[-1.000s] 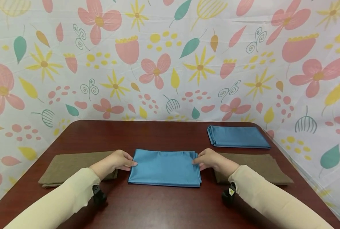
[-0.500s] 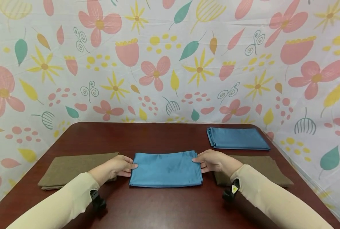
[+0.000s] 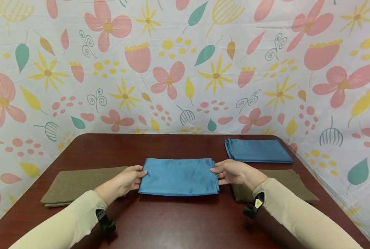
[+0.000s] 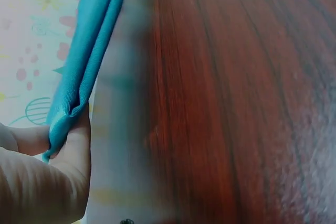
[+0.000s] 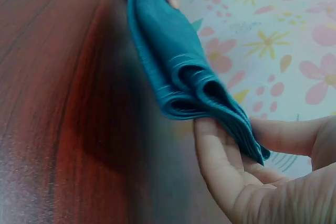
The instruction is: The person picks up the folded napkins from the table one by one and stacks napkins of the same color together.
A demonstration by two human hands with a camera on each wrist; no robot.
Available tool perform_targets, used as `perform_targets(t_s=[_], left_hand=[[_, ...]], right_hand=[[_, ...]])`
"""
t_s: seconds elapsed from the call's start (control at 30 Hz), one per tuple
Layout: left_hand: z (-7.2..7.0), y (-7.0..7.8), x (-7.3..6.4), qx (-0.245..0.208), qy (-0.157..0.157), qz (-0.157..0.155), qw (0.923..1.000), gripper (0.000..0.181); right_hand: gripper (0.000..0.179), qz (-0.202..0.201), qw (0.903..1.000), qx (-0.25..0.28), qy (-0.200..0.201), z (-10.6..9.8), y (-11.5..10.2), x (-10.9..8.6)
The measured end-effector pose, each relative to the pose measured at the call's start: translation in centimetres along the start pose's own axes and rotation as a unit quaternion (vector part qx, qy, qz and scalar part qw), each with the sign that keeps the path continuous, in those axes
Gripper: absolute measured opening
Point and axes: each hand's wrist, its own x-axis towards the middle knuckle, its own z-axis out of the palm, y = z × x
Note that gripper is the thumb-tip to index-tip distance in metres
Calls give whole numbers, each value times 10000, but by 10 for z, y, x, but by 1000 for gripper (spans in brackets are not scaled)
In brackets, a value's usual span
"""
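A folded blue cloth [image 3: 178, 177] is held above the middle of the table by both hands. At its left edge my left hand [image 3: 125, 181] pinches it, thumb on top and fingers beneath. My right hand [image 3: 236, 174] pinches the right edge in the same manner. From the right wrist view, the layered folds of the blue cloth [image 5: 173, 51] show at its end, and the fingers lie under them. In the left wrist view the blue cloth [image 4: 86, 51] hangs apart from the tabletop.
A folded brown cloth [image 3: 79, 183] lies on the left of the dark red table [image 3: 172, 221], another brown cloth [image 3: 278, 186] on the right, partly behind the right arm. At the back right lies a second folded blue cloth [image 3: 259, 150]. A flower-patterned curtain [image 3: 185, 69] stands behind.
Both hands have lifted the folded blue cloth off the table, and its near edge is now higher in the head view. The other cloths have not moved.
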Motion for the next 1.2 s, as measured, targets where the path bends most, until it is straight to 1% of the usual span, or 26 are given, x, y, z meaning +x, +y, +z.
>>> perform_targets(t_s=[0.13,0.2,0.37,0.43,0.53,0.67,0.83,0.97,1.2], left_hand=[[2,2,-1,-85,14,136,9999,30],[3,3,-2,-123,21,186,9997,31],[8,8,-4,-210,13,317,9993,39],[11,10,-5,-227,76,375,9990,43],[16,12,-5,-219,268,473,9983,45],[22,17,-3,-141,516,632,9966,41],[30,24,1,-203,662,792,9945,35],[38,29,5,-275,747,871,9930,34],[54,36,12,-356,885,987,9905,33]], right_hand=[[74,-72,9999,50,94,-2,-5,-2],[76,-110,9999,55,70,-4,-8,-4],[76,-135,9995,91,256,-10,-13,-8],[76,-151,9992,139,354,-13,-14,-9],[75,-191,9989,101,417,-17,-16,-10],[75,-207,9983,-135,527,-23,-18,-12],[77,-209,9973,-264,648,-32,-22,-13],[79,-256,9965,-323,722,-43,-25,-15],[78,-424,9966,-327,632,-63,-26,-19]])
